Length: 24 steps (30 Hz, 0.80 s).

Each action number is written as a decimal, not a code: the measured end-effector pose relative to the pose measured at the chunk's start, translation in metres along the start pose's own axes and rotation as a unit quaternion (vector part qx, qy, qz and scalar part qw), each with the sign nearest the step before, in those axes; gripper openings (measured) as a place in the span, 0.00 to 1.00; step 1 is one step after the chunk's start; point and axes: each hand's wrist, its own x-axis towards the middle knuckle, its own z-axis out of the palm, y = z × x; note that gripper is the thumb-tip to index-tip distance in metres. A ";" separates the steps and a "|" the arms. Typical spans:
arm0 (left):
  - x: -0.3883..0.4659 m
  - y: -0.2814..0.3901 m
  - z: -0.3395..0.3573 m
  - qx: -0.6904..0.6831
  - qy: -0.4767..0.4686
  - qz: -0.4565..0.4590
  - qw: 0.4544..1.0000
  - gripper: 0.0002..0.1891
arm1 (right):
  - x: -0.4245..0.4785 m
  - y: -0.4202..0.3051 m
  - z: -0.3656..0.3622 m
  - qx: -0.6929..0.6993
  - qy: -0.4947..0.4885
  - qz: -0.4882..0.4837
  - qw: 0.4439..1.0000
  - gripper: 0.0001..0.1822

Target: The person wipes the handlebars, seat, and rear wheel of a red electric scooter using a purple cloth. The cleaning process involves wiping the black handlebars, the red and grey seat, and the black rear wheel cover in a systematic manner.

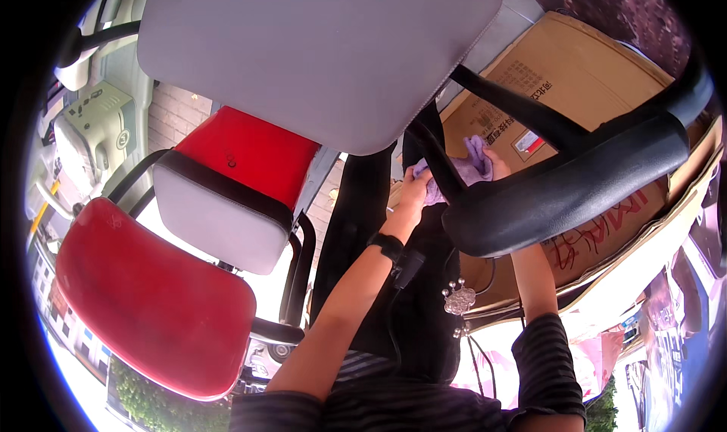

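Between both hands, behind the black armrest, is a bunched purple cloth [468, 169]. My left hand [418, 186] grips its left side, and a dark band is on that wrist. My right hand [498, 162] holds the right side, its fingers partly hidden by the cloth; the padded armrest [568, 190] covers part of that forearm. Above the hands spreads a large grey padded panel [329, 51], joined to the armrest by black supports [519, 108].
A flattened cardboard box [590, 74] bearing print lies at the right. At the left are a red seat [244, 154] and a red-backed chair [153, 301] with black armrests. A pale green vehicle [105, 125] stands farther left. A silver pendant [459, 299] hangs below the hands.
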 end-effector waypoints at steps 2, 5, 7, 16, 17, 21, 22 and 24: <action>-0.010 0.020 -0.011 0.006 0.037 0.015 0.999 0.25 | 0.003 -0.044 0.044 0.291 0.055 0.211 0.932 0.23; -0.013 0.026 -0.006 -0.001 0.033 -0.020 0.999 0.26 | -0.002 -0.027 0.043 0.105 0.082 0.232 0.963 0.29; -0.015 0.029 -0.005 0.013 0.017 -0.022 1.000 0.26 | -0.008 -0.023 0.050 0.192 0.147 0.251 0.937 0.33; -0.038 0.041 0.018 0.218 -0.105 0.007 0.970 0.28 | -0.031 -0.047 0.012 0.499 0.204 0.108 0.835 0.23; -0.036 0.035 0.017 0.264 -0.116 0.022 0.957 0.28 | -0.036 -0.049 0.007 0.532 0.200 0.105 0.816 0.23; -0.005 -0.001 -0.003 0.442 -0.115 0.171 0.873 0.25 | -0.045 -0.033 -0.009 0.609 0.186 0.076 0.768 0.24; -0.012 -0.001 0.011 0.486 -0.102 0.196 0.845 0.24 | -0.047 -0.027 -0.014 0.612 0.189 0.068 0.765 0.24; -0.029 -0.003 0.034 0.536 -0.068 0.258 0.801 0.23 | -0.051 -0.014 -0.018 0.625 0.213 0.051 0.749 0.23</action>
